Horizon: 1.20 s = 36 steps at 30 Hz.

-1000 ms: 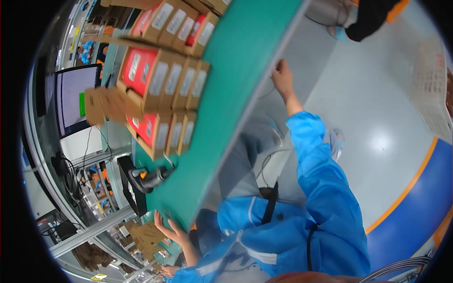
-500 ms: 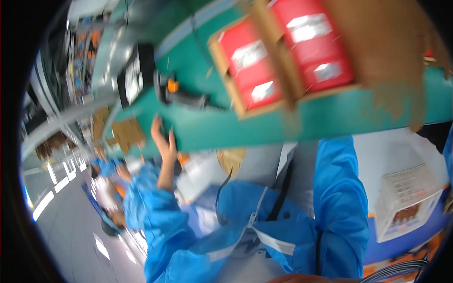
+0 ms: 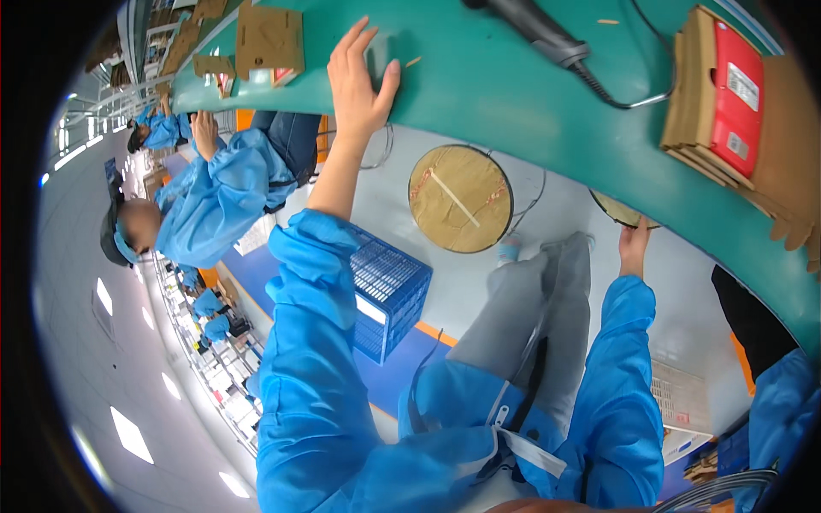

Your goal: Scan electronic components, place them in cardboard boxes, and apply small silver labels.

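Observation:
My left hand [image 3: 363, 85] lies on the green tabletop [image 3: 479, 94] near its front edge, fingers stretched and thumb apart, holding nothing. Below the table edge, my right hand [image 3: 634, 243] grips the rim of a round stool [image 3: 614, 208] with a brown top. Most of that stool is hidden under the table. Another round stool [image 3: 460, 198], its top covered in brown material with a pale strip across it, stands on the floor between my arms.
A black handheld scanner [image 3: 537, 32] with a coiled cable lies on the table. Cardboard boxes with a red pack [image 3: 737, 98] stand at right, folded cardboard [image 3: 269, 41] at left. A blue crate [image 3: 389, 291] is on the floor. A co-worker in blue [image 3: 227, 201] sits at left.
The view has swung, so the red packs appear farther right and more floor shows. My right hand, hidden before, now shows at the stool's rim. The left stays at the table edge.

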Tool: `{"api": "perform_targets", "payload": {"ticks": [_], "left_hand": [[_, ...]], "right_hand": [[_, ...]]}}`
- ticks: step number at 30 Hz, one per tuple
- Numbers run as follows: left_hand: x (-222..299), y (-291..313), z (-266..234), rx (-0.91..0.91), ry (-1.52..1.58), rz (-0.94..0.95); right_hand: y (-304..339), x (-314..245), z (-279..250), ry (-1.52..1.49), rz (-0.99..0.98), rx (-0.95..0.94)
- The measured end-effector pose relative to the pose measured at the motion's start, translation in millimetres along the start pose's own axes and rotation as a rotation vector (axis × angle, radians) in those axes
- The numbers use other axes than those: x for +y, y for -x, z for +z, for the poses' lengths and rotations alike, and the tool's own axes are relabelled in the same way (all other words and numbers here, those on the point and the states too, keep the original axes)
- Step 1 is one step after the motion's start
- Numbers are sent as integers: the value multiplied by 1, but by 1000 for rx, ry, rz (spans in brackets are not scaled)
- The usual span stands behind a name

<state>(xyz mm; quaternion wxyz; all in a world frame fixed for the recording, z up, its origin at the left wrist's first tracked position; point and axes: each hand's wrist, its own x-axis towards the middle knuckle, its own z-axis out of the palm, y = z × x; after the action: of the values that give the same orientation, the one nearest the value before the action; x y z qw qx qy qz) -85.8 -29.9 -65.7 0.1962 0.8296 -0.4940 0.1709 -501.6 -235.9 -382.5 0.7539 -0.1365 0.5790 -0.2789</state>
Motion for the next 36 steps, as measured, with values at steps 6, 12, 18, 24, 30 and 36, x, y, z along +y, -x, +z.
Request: {"api": "perform_targets", "payload": {"ticks": [6, 12, 18, 24, 30, 36], "left_hand": [[34, 77, -2, 434, 236, -327], [-8, 276, 10, 102, 343, -1126], [-25, 384, 72, -260, 781, -1492], [-46, 396, 86, -305, 1110, -1742], [-25, 390, 105, -87, 1447, -1805], [-1, 413, 51, -6, 1329, -1811]], "right_hand": [[34, 26, -9, 71, 35, -44], [56, 58, 0, 109, 66, -6], [65, 58, 13, 514, -151, 608], [158, 180, 144, 1406, -771, -392], [105, 191, 167, 1414, -451, 16], [172, 174, 142, 1376, -129, -388]]}}
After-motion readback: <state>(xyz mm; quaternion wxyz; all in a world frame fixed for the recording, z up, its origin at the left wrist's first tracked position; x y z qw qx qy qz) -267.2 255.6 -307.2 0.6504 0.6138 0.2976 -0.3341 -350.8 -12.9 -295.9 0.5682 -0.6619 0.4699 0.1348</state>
